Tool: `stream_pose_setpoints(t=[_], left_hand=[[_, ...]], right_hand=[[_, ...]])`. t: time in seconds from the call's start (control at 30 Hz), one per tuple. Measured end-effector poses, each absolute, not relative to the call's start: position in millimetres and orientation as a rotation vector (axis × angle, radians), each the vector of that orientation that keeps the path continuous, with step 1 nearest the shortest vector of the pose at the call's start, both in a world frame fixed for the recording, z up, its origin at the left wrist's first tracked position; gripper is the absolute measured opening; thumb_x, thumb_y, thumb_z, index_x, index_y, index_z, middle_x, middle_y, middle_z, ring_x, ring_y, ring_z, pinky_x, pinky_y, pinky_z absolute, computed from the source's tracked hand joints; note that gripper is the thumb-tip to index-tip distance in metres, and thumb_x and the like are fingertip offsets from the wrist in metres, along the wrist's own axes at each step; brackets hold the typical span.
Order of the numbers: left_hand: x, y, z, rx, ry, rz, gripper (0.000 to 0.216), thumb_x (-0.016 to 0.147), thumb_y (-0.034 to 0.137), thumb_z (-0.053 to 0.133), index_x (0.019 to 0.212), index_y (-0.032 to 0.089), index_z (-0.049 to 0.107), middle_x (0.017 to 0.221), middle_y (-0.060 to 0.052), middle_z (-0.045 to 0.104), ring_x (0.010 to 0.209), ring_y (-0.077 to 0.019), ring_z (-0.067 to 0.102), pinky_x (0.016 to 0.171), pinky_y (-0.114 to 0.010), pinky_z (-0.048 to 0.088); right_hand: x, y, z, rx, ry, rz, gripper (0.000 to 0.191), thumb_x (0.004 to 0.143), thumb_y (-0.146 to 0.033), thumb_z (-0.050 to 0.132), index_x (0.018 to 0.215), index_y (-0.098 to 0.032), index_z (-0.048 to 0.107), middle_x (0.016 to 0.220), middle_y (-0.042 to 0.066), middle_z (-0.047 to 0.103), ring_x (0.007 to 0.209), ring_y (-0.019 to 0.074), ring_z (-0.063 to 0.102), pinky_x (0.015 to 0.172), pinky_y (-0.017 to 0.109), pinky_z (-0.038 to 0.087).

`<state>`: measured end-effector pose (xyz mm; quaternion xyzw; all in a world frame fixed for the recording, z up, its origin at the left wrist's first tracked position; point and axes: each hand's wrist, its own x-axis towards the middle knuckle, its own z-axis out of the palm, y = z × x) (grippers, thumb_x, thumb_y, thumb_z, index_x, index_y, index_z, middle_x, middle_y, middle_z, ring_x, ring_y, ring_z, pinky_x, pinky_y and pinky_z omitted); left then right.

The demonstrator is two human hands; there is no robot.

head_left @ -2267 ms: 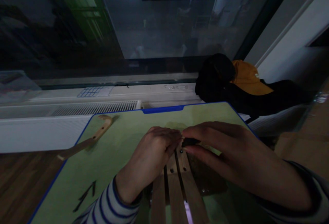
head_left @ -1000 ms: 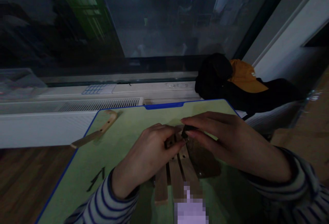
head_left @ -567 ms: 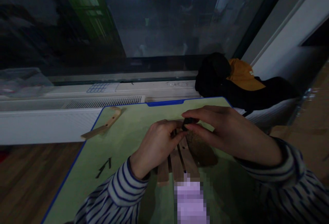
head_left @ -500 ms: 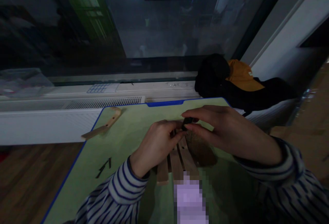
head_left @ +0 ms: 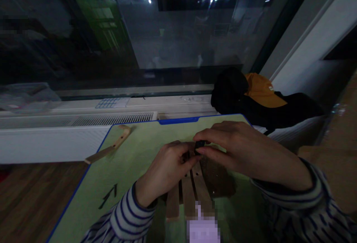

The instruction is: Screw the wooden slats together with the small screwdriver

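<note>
A small black piece [head_left: 199, 145] sits between the thumb and index finger of my right hand [head_left: 231, 142]; its exact kind is too dark to make out. My left hand [head_left: 167, 168] is closed in a pinch right beside that piece, its fingertips nearly meeting those of my right hand. What the left fingertips hold is hidden. Beneath both hands lie several wooden slats [head_left: 191, 194] side by side, with small dark holes. Under and to the right of them is a brown, shiny object [head_left: 219, 178], partly covered.
On the green board [head_left: 145, 138] with a blue edge, a curved wooden piece [head_left: 111, 148] with holes overhangs the left edge. Several thin black pieces [head_left: 108, 196] lie nearer me. A radiator [head_left: 69, 131], a window and an orange cap [head_left: 263, 90] on black cloth are beyond.
The view has tilted slightly upward, so things appear lower. Both hands stay together over the slats, and the right fingers still pinch the black piece at a slightly different angle.
</note>
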<state>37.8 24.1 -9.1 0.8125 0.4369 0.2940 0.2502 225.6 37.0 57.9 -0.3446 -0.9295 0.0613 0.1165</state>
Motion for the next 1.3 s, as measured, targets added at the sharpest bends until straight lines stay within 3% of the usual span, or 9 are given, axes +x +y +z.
stream_pose_setpoints(t=[0.23,0.67,1.07,1.3], left_hand=[[39.5,26.7,-6.9,2.191,1.187,0.772,0.006,0.085,0.017,0.059,0.082,0.018,0.065,0.067,0.003,0.063,0.055,-0.011,0.054,0.054,-0.023,0.04],[37.8,27.7,-4.7,2.216,1.18,0.76,0.008,0.086,0.019,0.059,0.079,0.018,0.063,0.067,0.003,0.063,0.053,-0.0097,0.052,0.053,-0.022,0.04],[36.8,27.3,-5.4,2.195,1.098,0.82,0.009,0.086,0.017,0.059,0.081,0.02,0.065,0.075,0.003,0.068,0.063,-0.0109,0.06,0.066,-0.023,0.047],[36.6,27.8,-5.5,2.21,1.142,0.787,0.009,0.087,0.018,0.058,0.081,0.018,0.065,0.073,0.002,0.066,0.061,-0.0111,0.058,0.058,-0.022,0.043]], right_hand=[[231.1,39.4,54.9,-1.024,-2.696,0.216,0.02,0.092,-0.033,0.046,0.106,-0.025,0.057,0.09,0.001,0.066,0.082,0.0178,0.062,0.071,0.032,0.045],[228.7,39.9,55.1,-1.009,-2.67,0.163,0.02,0.091,-0.031,0.048,0.107,-0.025,0.056,0.091,0.0,0.068,0.079,0.0167,0.064,0.07,0.029,0.046],[229.5,37.9,57.1,-0.972,-2.678,0.21,0.021,0.091,-0.029,0.047,0.109,-0.022,0.057,0.089,0.003,0.068,0.077,0.0169,0.064,0.067,0.029,0.045],[230.1,37.6,54.7,-0.97,-2.677,0.21,0.021,0.092,-0.031,0.046,0.109,-0.023,0.056,0.093,0.003,0.068,0.081,0.018,0.064,0.07,0.031,0.046]])
